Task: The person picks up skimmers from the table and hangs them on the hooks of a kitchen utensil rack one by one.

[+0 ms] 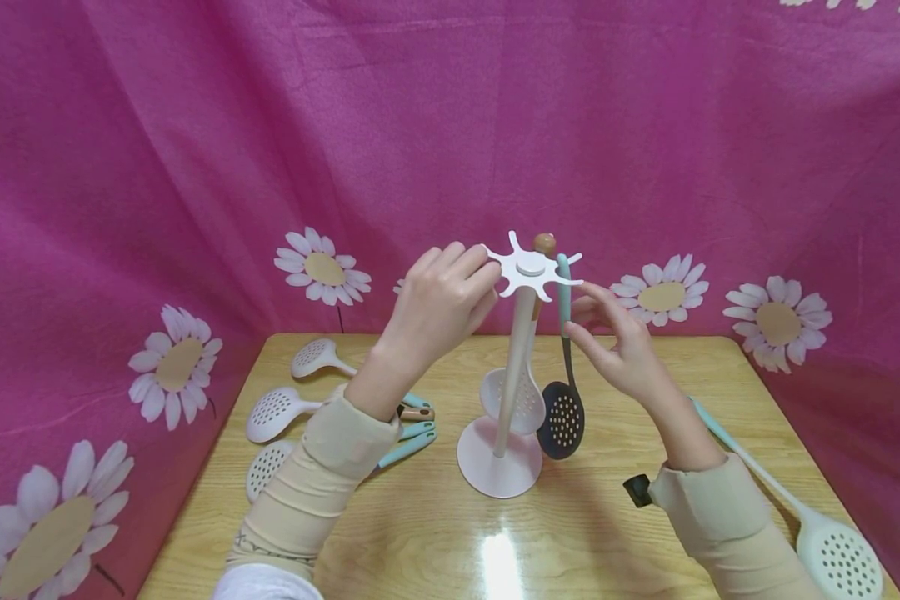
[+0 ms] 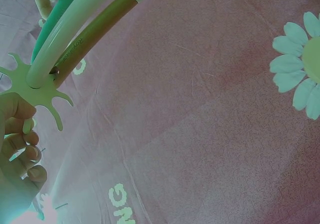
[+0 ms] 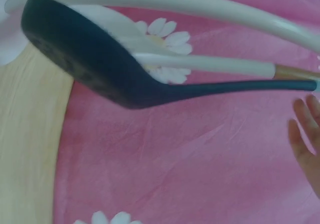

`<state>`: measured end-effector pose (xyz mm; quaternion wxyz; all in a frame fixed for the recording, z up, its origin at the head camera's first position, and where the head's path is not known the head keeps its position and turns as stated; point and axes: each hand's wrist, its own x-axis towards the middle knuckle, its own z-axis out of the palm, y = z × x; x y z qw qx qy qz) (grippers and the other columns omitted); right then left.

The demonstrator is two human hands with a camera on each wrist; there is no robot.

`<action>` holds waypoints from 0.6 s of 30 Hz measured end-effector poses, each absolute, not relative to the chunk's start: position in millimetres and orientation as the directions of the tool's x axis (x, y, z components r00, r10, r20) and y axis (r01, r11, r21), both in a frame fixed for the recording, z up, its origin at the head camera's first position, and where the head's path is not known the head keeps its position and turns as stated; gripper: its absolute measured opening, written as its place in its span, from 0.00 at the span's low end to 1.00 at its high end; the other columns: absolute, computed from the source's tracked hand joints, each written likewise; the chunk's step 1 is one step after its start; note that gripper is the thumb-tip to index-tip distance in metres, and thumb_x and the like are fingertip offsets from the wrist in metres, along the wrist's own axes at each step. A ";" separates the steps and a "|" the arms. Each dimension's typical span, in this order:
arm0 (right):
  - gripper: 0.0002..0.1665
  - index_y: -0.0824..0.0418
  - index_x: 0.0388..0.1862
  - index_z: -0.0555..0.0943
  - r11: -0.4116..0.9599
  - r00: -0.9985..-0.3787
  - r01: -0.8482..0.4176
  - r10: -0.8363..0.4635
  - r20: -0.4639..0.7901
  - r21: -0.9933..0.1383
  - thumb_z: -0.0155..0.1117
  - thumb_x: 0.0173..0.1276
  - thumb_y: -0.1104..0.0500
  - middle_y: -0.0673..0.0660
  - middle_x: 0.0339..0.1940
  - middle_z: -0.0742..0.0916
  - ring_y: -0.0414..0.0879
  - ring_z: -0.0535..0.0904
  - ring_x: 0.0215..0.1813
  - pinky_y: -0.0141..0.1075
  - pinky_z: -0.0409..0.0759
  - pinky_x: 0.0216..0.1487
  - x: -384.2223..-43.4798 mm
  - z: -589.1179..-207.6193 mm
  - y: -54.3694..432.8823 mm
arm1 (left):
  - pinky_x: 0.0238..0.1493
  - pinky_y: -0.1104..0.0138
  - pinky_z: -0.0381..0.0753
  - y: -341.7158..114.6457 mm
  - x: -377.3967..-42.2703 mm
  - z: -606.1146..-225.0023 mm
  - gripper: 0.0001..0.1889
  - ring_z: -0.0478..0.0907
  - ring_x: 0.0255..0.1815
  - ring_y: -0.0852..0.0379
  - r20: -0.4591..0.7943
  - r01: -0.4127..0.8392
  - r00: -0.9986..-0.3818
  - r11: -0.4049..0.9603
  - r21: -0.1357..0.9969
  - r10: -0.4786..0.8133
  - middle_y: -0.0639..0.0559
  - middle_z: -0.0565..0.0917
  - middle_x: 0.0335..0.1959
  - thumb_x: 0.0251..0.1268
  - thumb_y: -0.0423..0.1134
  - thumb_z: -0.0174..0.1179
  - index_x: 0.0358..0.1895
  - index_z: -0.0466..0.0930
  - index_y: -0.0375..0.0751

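A white utensil rack [image 1: 516, 367] stands upright on the table, with a round base and a hooked top [image 2: 30, 84]. The fingers of my left hand [image 1: 446, 292] pinch one hook on the left side of that top. From a hook on the right hangs a black skimmer [image 1: 561, 421] with a teal handle. My right hand [image 1: 622, 346] is beside this handle, fingers loosely bent and spread; whether a fingertip touches it I cannot tell. Behind the post hangs a white slotted spoon [image 1: 528, 404] with a brown handle [image 2: 95, 39].
On the wooden table [image 1: 390, 533], several white skimmers [image 1: 273, 414] lie at the left, their teal and brown handles [image 1: 408, 448] partly behind my left arm. A pale green skimmer [image 1: 840, 558] lies at the right edge. A pink flowered cloth [image 1: 450, 125] surrounds the table.
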<state>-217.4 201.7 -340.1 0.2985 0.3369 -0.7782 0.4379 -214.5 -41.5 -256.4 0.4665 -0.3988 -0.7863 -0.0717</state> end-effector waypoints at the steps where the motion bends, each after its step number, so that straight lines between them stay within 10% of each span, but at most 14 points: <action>1: 0.29 0.71 0.56 0.69 0.403 -0.581 -0.788 -0.237 0.779 -0.465 0.60 0.53 0.77 0.63 0.36 0.82 0.36 0.77 0.38 0.23 0.73 0.43 -219.4 -342.0 204.0 | 0.23 0.69 0.63 -41.5 -214.4 -256.4 0.03 0.67 0.23 0.55 0.791 0.693 -0.246 0.672 -0.260 0.560 0.51 0.74 0.24 0.52 0.30 0.54 0.26 0.75 0.40; 9: 0.20 0.70 0.48 0.74 0.676 -0.476 -0.643 0.015 0.879 -0.360 0.57 0.60 0.59 0.66 0.42 0.80 0.58 0.74 0.46 0.41 0.69 0.50 -240.9 -379.4 233.7 | 0.23 0.69 0.63 -41.4 -214.1 -255.7 0.03 0.67 0.23 0.55 0.789 0.689 -0.249 0.675 -0.263 0.561 0.52 0.75 0.25 0.52 0.30 0.54 0.26 0.75 0.40; 18: 0.26 0.71 0.53 0.70 0.835 -0.682 -0.336 0.103 0.724 -0.436 0.60 0.54 0.66 0.71 0.52 0.73 0.66 0.67 0.54 0.57 0.63 0.52 -246.6 -438.9 282.3 | 0.23 0.69 0.63 -41.5 -212.9 -255.6 0.03 0.67 0.24 0.55 0.784 0.690 -0.259 0.676 -0.259 0.564 0.52 0.75 0.25 0.52 0.30 0.55 0.26 0.76 0.40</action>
